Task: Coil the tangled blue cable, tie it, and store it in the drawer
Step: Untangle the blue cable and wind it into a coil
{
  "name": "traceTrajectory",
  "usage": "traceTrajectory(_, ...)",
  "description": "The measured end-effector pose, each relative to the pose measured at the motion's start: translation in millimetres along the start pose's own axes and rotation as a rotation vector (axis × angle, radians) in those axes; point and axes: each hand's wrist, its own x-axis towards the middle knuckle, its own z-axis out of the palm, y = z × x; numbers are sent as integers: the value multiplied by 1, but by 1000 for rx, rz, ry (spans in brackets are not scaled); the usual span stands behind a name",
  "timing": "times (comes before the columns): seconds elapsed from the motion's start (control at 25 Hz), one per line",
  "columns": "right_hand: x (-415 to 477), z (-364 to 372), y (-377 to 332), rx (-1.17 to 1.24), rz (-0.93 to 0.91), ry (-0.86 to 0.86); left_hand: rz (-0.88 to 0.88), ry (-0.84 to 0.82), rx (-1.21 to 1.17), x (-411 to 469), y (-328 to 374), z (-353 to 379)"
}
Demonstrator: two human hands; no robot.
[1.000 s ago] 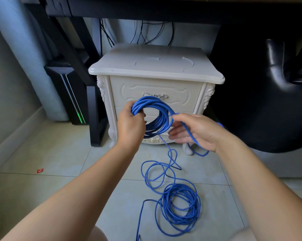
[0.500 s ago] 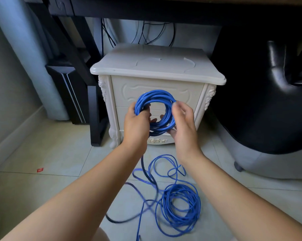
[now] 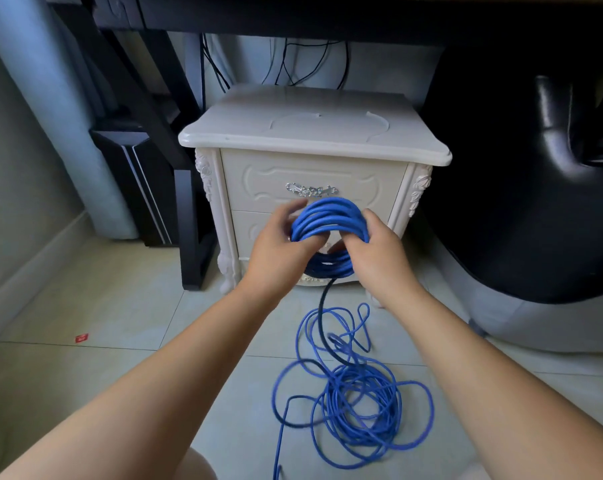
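I see the blue cable (image 3: 329, 220) partly wound into a ring, held up in front of the white nightstand (image 3: 314, 143), level with the seam between its two drawers. My left hand (image 3: 282, 251) grips the ring's left side, fingers curled through the middle and thumb over the outer strands. My right hand (image 3: 373, 251) clasps the right side the same way, fingers wrapped around the bundle. The two hands sit close together, with the ring's top arc rising between them just below the upper drawer's silver handle (image 3: 311, 190).

From the bottom of the ring one strand drops straight down past the nightstand's base to the tiled floor (image 3: 120, 306). There the rest of the cable lies in a loose tangled heap (image 3: 359, 407), in front of the nightstand and below my right forearm, well apart from both hands. Both drawers are closed. A small red scrap (image 3: 81, 338) lies on the tiles far left of the nightstand.
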Motion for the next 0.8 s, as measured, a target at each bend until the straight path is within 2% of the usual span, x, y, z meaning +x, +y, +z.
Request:
traceTrajectory(0.12, -6, -4, -9, -458, -157, -103, 378, -55, 407, 3, -4, -2)
traceTrajectory(0.2, -12, -2, -15, -668, -274, -106, 437, -115, 528, 5, -4, 0)
traceTrajectory(0.28, -14, -3, -19, -728, -331, -66, 368, -74, 540, 8, -5, 1)
traceTrajectory(0.44, -10, -11, -18, -540, -240, -43, 239, 11, 322, 9, -6, 3)
traceTrajectory(0.64, -5, -23, -13, -577, -170, -133, 63, 110, 88, 10, -2, 3)
traceTrajectory(0.8, -1, -28, -8, -334, -146, -158, -124, 218, -207, 13, 2, -2)
